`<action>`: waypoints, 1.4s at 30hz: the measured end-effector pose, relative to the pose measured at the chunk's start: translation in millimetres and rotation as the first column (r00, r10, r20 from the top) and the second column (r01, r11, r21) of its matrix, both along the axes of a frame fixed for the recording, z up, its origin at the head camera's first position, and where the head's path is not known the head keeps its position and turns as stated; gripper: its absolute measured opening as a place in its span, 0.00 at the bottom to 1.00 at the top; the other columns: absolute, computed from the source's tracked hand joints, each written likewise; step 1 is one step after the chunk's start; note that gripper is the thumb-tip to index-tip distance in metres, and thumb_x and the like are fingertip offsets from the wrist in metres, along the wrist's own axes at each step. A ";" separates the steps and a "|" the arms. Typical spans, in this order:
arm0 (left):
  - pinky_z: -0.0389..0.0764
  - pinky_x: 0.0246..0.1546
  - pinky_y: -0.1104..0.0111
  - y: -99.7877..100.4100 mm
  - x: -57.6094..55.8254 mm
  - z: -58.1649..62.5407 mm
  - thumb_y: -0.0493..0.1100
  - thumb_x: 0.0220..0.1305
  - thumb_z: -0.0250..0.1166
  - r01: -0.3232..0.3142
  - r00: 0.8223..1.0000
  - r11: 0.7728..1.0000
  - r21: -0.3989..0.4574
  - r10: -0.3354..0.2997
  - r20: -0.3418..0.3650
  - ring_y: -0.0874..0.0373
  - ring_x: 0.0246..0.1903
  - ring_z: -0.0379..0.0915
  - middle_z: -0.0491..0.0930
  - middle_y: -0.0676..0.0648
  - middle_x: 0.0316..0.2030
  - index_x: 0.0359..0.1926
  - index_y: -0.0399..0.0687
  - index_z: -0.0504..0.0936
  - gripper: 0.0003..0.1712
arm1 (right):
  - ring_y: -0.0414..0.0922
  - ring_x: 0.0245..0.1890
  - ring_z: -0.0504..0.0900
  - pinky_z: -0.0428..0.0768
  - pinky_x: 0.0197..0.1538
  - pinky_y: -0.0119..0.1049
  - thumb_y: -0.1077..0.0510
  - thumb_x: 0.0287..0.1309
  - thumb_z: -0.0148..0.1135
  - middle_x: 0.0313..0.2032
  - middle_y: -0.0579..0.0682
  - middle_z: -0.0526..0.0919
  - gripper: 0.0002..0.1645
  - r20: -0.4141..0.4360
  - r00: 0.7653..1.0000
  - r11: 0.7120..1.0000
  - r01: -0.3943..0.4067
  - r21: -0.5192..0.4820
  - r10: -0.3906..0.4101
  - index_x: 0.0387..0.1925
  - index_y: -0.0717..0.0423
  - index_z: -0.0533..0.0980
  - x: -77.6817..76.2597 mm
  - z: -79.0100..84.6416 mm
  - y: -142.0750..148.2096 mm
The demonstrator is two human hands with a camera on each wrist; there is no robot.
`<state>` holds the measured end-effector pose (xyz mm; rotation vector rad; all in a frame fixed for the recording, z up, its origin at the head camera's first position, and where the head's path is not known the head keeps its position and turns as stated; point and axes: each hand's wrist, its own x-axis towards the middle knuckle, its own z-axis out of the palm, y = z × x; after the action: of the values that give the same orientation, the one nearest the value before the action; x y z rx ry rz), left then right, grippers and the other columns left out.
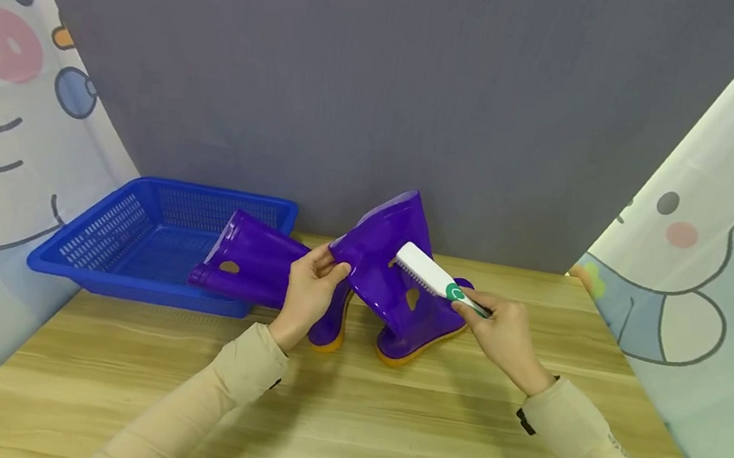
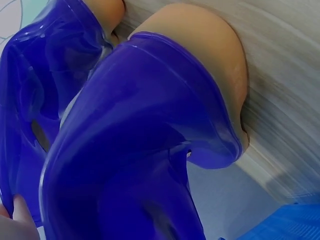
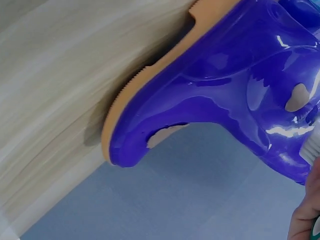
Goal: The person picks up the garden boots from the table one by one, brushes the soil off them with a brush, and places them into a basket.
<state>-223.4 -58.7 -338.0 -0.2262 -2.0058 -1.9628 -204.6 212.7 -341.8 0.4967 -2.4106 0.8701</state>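
The likeliest trouble is the purple boot [image 1: 373,257] slipping or tipping: only a pinch at its rim by the left hand [image 1: 311,283] steadies it, and the shaft looks soft and creased, so a hard stroke could fold it or pull it loose. The brush [image 1: 430,270] could also skid off the glossy curve and miss the tan patch [image 1: 412,298] just beside its bristles. A shove to the left could knock the second boot [image 1: 258,261], whose shaft leans across the near right corner of the blue basket [image 1: 143,292]

The boot is on the counter [image 1: 396,434], in front of the person and right of the second boot. Its orange sole is down, though whether the whole sole touches cannot be told. The toe points right and toward the grey wall [image 1: 372,83], the heel toward the person; the shaft's long axis tilts up and left, its mouth turned that way. The brush's long axis runs from its handle at lower right to its head at upper left, bristles facing the shaft, touching or very near

The left fingers are closed together on the rim; the right hand [image 1: 500,332] has its fingers wrapped around the brush handle
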 end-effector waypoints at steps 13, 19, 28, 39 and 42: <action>0.80 0.43 0.72 6.4 5.3 4.8 0.29 0.59 0.59 0.078 0.997 0.997 0.009 -0.078 -0.008 0.47 0.45 0.78 0.78 0.34 0.48 0.55 0.33 0.73 0.21 | 0.36 0.16 0.71 0.67 0.17 0.21 0.63 0.43 0.71 0.32 0.58 0.85 0.16 -0.092 0.995 0.999 -0.036 -0.034 0.033 0.38 0.64 0.82 -8.3 -3.4 -17.4; 0.79 0.44 0.71 2.7 2.0 4.3 0.29 0.57 0.60 0.015 1.000 1.000 0.001 -0.015 0.015 0.46 0.44 0.78 0.78 0.34 0.48 0.55 0.32 0.73 0.22 | 0.33 0.14 0.65 0.64 0.16 0.25 0.61 0.43 0.72 0.27 0.55 0.85 0.16 -0.127 0.992 0.998 -0.005 0.066 0.013 0.37 0.63 0.83 -9.1 -6.3 -6.1; 0.79 0.44 0.72 -1.2 1.5 5.4 0.29 0.57 0.61 -0.010 1.000 1.000 -0.008 0.010 0.029 0.48 0.43 0.79 0.79 0.35 0.47 0.55 0.34 0.73 0.22 | 0.45 0.20 0.80 0.77 0.24 0.35 0.62 0.43 0.70 0.33 0.61 0.85 0.17 -0.086 0.995 0.996 0.050 0.080 -0.043 0.39 0.66 0.81 -3.1 -8.7 17.8; 0.80 0.44 0.72 2.6 5.0 8.1 0.29 0.58 0.60 0.015 0.999 1.000 -0.002 -0.014 0.035 0.49 0.43 0.78 0.79 0.35 0.47 0.55 0.34 0.73 0.22 | 0.38 0.21 0.76 0.71 0.21 0.26 0.61 0.42 0.72 0.29 0.53 0.86 0.18 -0.198 0.980 0.998 0.005 0.058 0.007 0.39 0.62 0.82 -3.1 -1.4 -2.0; 0.80 0.44 0.71 3.5 4.8 8.0 0.29 0.58 0.60 0.015 1.000 1.000 -0.003 -0.015 0.025 0.48 0.44 0.78 0.79 0.35 0.48 0.55 0.34 0.73 0.22 | 0.37 0.19 0.73 0.70 0.20 0.27 0.61 0.44 0.71 0.29 0.54 0.85 0.17 -0.163 0.987 0.998 0.002 0.066 0.008 0.39 0.63 0.82 -4.8 -3.2 -0.9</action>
<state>-218.6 -55.3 -329.9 -0.2188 -2.0291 -1.9805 -209.4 211.8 -345.0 0.5739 -2.2944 0.7239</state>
